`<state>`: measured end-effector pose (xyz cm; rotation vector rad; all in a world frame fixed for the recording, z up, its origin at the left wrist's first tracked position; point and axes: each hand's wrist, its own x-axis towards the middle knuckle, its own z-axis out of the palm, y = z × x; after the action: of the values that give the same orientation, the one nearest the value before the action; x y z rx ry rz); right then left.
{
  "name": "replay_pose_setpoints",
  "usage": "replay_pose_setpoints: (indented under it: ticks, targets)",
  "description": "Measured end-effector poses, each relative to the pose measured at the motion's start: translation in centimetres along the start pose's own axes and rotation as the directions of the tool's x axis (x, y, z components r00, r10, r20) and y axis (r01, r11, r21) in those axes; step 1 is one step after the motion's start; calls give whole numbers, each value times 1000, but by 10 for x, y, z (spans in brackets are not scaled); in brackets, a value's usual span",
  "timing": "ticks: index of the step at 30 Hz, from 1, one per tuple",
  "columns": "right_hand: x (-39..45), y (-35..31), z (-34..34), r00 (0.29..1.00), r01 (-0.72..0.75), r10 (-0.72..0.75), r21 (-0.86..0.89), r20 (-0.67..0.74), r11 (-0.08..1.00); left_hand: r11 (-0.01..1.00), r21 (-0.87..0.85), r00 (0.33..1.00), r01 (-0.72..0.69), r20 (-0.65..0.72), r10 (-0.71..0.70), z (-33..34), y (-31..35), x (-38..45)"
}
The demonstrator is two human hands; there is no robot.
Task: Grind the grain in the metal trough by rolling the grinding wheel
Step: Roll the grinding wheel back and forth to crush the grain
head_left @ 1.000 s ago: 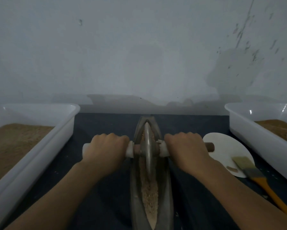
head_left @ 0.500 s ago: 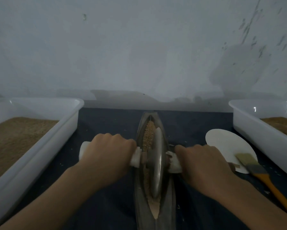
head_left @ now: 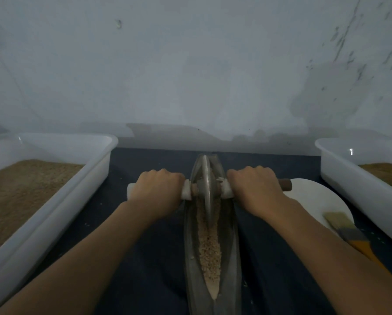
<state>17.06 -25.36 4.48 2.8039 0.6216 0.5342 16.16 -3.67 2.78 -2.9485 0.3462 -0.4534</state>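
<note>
Right in the middle, close by, a long metal trough (head_left: 188,258) on a dark desk (head_left: 145,280), pointing away. Inside the trough, a strip of pale crushed grain (head_left: 209,253), thin at the near tip and wider further in.

To the right, a brush (head_left: 349,235) with a yellow handle, its bristles lying on a white round plate (head_left: 313,201).

Further up the trough, a grinding wheel (head_left: 206,189) standing upright in the groove near the far end, on a rod handle (head_left: 285,184) across it. Left hand (head_left: 157,192) wrapped round the rod on one side, right hand (head_left: 255,189) on the other, fingers (head_left: 165,175) curled tight and pressed together on both.

On the far left, a white tub (head_left: 95,169) full of brown grain. On the far right, another white tub (head_left: 340,176) with some too.

Behind it all, a grey wall (head_left: 190,64).
</note>
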Motion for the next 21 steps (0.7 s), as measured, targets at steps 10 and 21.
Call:
replay_pose_setpoints:
  ticks: [10, 21]
  targets:
    - [-71, -12, -17, 994, -4, -6, 89, 109, 996, 979, 160, 991, -124, -26, 130, -21, 8, -52]
    - [-1, 3, 1, 999, 43, -43, -3, -11, 999, 999, 32, 999, 6, -38, -5, 4, -2, -6]
